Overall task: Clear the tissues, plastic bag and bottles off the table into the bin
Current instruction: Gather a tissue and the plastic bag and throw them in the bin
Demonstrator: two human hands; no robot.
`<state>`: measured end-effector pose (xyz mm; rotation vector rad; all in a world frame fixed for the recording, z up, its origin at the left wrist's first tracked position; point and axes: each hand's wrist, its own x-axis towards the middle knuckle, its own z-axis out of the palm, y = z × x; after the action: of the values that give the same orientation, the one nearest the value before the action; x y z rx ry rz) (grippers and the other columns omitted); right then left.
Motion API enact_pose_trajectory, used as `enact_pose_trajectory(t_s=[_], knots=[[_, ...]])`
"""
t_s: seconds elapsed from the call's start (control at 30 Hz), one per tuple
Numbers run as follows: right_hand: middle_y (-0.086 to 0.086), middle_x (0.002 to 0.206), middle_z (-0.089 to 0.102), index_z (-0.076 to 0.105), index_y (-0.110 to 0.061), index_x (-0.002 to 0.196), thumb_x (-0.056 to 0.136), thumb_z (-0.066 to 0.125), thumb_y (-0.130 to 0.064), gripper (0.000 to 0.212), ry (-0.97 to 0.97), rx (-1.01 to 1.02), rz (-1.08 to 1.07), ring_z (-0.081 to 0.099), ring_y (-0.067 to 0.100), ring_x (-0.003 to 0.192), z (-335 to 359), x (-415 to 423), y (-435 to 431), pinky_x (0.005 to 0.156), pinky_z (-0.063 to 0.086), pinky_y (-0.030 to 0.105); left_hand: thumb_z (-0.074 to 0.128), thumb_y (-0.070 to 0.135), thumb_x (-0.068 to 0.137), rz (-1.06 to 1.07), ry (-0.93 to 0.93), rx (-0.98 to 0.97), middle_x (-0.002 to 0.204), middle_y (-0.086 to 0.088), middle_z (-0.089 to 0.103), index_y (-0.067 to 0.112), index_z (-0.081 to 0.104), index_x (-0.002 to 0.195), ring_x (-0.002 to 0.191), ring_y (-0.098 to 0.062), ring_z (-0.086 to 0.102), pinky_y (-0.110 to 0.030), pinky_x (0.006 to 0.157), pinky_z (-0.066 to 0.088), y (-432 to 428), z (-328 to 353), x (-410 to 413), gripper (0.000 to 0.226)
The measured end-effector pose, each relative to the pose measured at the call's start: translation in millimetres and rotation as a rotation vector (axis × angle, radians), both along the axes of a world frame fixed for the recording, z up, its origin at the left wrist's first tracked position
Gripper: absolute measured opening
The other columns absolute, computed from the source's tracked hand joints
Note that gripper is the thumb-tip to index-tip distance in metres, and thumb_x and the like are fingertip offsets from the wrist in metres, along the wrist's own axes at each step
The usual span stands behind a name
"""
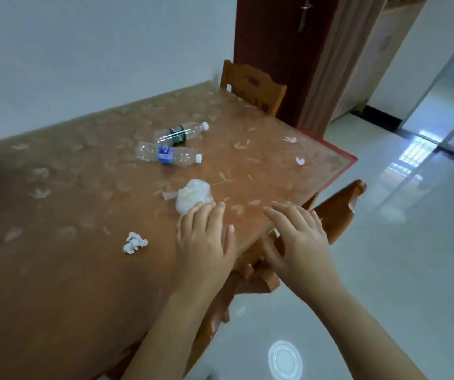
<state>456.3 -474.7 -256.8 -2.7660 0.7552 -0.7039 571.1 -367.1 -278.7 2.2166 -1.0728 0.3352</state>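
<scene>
Both hands are out over the near right corner of the table (pixel 56 270), palms down. The left hand (pixel 204 242) has its fingers loosely spread and empty, fingertips just at the crumpled plastic bag (pixel 194 196); whether they touch it is hard to tell. The right hand (pixel 297 239) is spread too, holding nothing, hanging over the table's right edge and the wooden chair (pixel 338 215) tucked beside it.

A small wadded white tissue (pixel 134 242) lies left of the left hand, apart from it, with bare tabletop all round. The bag is a whitish, translucent ball, a loose flap sticking out on its left.

Further back lie two clear bottles on their sides, close together, caps pointing right: the blue-label bottle (pixel 169 154) nearer, the green-label bottle (pixel 182 133) just behind it. Both look empty.

Open tabletop runs wide to the left and far side. The right edge drops to shiny pale floor (pixel 385 270), open and roomy. A second chair (pixel 250 86) stands at the far end, a dark red door (pixel 275 50) behind it.
</scene>
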Motion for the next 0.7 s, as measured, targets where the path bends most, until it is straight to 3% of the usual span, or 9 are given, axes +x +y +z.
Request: enact_pose_trajectory(t_s=[0.27, 0.37, 0.5, 0.7], knots=[[0.006, 0.117, 0.062, 0.058, -0.014, 0.114, 0.076, 0.058, -0.026, 0.040, 0.086, 0.026, 0.311, 0.053, 0.028, 0.112, -23, 98, -24, 0.094, 0.038, 0.051, 0.038, 0.030, 0.084, 0.368, 0.027, 0.070, 0.115, -0.012, 0.063, 0.006, 0.060, 0.114, 0.113, -0.032, 0.054, -0.046, 0.094, 0.041, 22, -33, 57, 0.044], [0.009, 0.114, 0.063, 0.059, -0.012, 0.111, 0.071, 0.069, -0.017, 0.041, 0.084, 0.063, 0.423, 0.056, 0.031, 0.107, -36, 133, -36, 0.091, 0.040, 0.056, 0.037, 0.033, 0.085, 0.490, 0.096, 0.099, 0.119, -0.010, 0.061, 0.008, 0.057, 0.118, 0.117, -0.030, 0.051, -0.047, 0.097, 0.039, 27, -48, 69, 0.046], [0.011, 0.115, 0.063, 0.059, -0.010, 0.113, 0.073, 0.070, -0.016, 0.042, 0.124, 0.120, 0.538, 0.056, 0.033, 0.106, -58, 175, -57, 0.091, 0.042, 0.058, 0.041, 0.035, 0.085, 0.669, 0.219, 0.065, 0.121, -0.009, 0.059, 0.009, 0.055, 0.120, 0.117, -0.028, 0.049, -0.045, 0.097, 0.038, 27, -69, 82, 0.046], [0.011, 0.112, 0.063, 0.056, -0.013, 0.117, 0.076, 0.047, -0.036, 0.048, 0.158, 0.124, 0.705, 0.055, 0.034, 0.105, -92, 227, -77, 0.088, 0.043, 0.054, 0.038, 0.039, 0.082, 0.868, 0.303, 0.065, 0.115, -0.009, 0.061, 0.007, 0.057, 0.116, 0.109, -0.028, 0.054, -0.038, 0.093, 0.038, 28, -101, 97, 0.050]])
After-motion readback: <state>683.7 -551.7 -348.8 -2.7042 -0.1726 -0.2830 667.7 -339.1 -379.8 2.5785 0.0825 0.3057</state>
